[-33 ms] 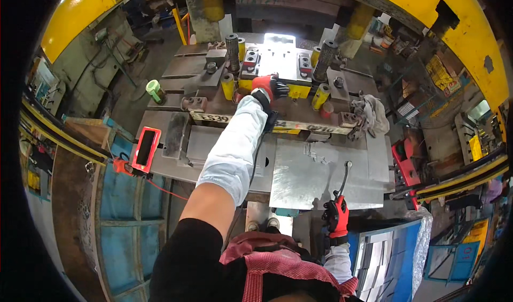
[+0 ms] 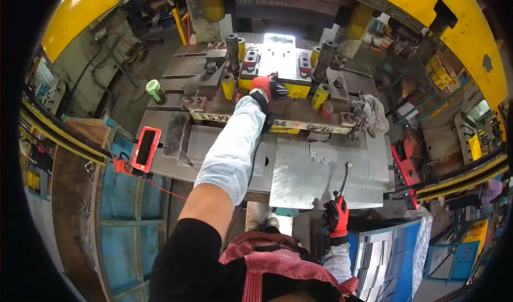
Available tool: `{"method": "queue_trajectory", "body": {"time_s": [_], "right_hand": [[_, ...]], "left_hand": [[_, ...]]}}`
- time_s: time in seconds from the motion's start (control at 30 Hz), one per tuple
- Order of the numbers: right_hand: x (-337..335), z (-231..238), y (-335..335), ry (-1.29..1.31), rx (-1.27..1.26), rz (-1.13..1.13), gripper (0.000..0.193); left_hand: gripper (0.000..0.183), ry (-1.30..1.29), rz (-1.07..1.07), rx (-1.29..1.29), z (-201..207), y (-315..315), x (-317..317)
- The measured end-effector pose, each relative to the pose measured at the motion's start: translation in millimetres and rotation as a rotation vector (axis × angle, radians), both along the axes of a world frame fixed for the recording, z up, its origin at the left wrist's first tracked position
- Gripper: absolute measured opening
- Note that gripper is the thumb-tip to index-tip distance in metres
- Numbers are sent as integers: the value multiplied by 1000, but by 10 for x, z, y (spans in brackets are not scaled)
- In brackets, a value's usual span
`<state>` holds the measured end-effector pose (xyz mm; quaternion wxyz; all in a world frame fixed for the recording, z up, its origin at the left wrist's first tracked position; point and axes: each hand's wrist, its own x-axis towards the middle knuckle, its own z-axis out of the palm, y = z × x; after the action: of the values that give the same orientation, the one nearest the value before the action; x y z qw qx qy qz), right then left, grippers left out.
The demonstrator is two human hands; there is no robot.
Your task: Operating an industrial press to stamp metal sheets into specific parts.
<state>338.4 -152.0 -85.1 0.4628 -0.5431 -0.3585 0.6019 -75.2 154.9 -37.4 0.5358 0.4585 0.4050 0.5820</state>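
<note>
My left hand point(image 2: 270, 87), in a red and black glove, reaches forward to the near edge of the die point(image 2: 297, 92). Its dark fingers point right, apart from the thumb, with nothing visible in them. Just beyond it lies a brightly lit metal plate point(image 2: 278, 61) between two bolted blocks. My right hand point(image 2: 336, 216), gloved likewise, is closed around the lower end of a thin dark rod point(image 2: 343, 182) with a round metal tip. That rod slants up over a flat grey metal sheet point(image 2: 299, 173) on the near right of the press bed.
Yellow posts point(image 2: 320, 96) and dark ribbed columns point(image 2: 232, 53) flank the plate. A grey rag point(image 2: 370, 115) hangs at the right corner. Left are a green-lidded bottle point(image 2: 155, 91) and a red-framed device point(image 2: 145, 149). A blue bin point(image 2: 390, 248) of metal pieces stands lower right.
</note>
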Motion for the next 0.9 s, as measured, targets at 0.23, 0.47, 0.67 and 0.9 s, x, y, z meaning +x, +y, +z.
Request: {"method": "queue_trajectory", "body": {"time_s": [0.23, 0.47, 0.67, 0.9], "right_hand": [[212, -127, 53, -158, 169, -106, 14], [278, -384, 404, 422, -91, -111, 20], [419, -589, 446, 519, -137, -96, 30], [488, -698, 486, 450, -139, -120, 33]], "left_hand": [[25, 272, 589, 88, 17, -1811, 578], [44, 692, 540, -247, -665, -3979, 282], [67, 1651, 362, -277, -900, -4117, 19], [67, 1591, 369, -295, -917, -4073, -21]]}}
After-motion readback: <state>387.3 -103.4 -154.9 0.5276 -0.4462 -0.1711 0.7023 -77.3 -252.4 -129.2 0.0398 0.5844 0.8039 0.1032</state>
